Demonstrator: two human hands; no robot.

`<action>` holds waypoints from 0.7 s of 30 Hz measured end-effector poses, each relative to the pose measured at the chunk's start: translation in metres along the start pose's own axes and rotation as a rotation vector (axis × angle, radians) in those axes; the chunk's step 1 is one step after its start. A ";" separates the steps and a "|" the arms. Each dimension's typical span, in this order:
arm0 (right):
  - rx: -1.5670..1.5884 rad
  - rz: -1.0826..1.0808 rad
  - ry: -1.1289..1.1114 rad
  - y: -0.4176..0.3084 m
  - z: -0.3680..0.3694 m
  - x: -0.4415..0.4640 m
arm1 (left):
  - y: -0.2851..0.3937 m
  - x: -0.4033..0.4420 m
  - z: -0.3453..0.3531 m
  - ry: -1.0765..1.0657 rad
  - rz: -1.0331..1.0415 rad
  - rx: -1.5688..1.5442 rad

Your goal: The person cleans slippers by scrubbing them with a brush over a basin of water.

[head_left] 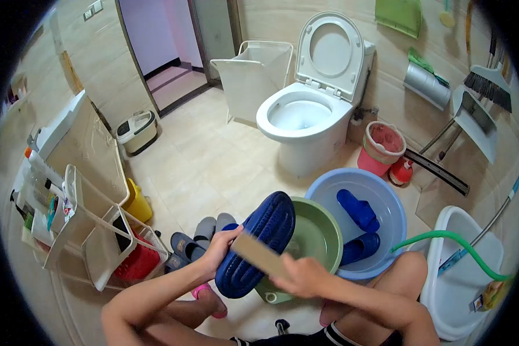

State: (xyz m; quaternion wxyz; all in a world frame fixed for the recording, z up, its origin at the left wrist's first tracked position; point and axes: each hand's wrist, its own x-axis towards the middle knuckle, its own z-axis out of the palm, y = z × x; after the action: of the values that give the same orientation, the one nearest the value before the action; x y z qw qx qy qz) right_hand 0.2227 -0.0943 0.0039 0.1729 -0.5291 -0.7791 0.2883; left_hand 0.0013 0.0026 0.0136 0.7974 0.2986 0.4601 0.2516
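My left hand (218, 249) is closed around the side of a dark blue slipper (273, 216), whose ridged sole is turned up. In my right hand (307, 278) is a tan, block-shaped brush (258, 255), blurred by motion, lying across the sole; its bristles are hidden. Slipper and brush are above the near left edge of a green basin (333, 230) with water in it. Beside that stands a light blue basin (400, 216) holding water and two blue slippers, one (357, 210) farther back and one (361, 248) nearer me.
Grey slippers (205, 229) stand on the floor to the left, near a plastic rack (106, 254). A green hose (444, 234) runs from the blue basin over a white tub (438, 277). Ahead are a toilet (305, 112), a pink bin (375, 161) and a laundry hamper (254, 83).
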 end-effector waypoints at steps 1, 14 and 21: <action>0.006 -0.077 -0.080 -0.008 0.004 -0.005 | 0.001 -0.003 0.001 0.005 0.025 0.069; 0.041 -0.080 -0.013 -0.007 -0.004 -0.004 | 0.009 -0.013 0.008 -0.028 0.024 0.035; -0.039 0.228 0.292 0.034 -0.039 0.020 | 0.004 -0.004 0.002 -0.061 -0.053 -0.052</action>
State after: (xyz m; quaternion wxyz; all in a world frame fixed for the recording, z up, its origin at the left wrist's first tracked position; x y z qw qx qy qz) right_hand 0.2617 -0.0566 0.0119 0.2401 -0.6533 -0.6863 0.2110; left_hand 0.0007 0.0021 0.0196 0.8248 0.2730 0.4367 0.2332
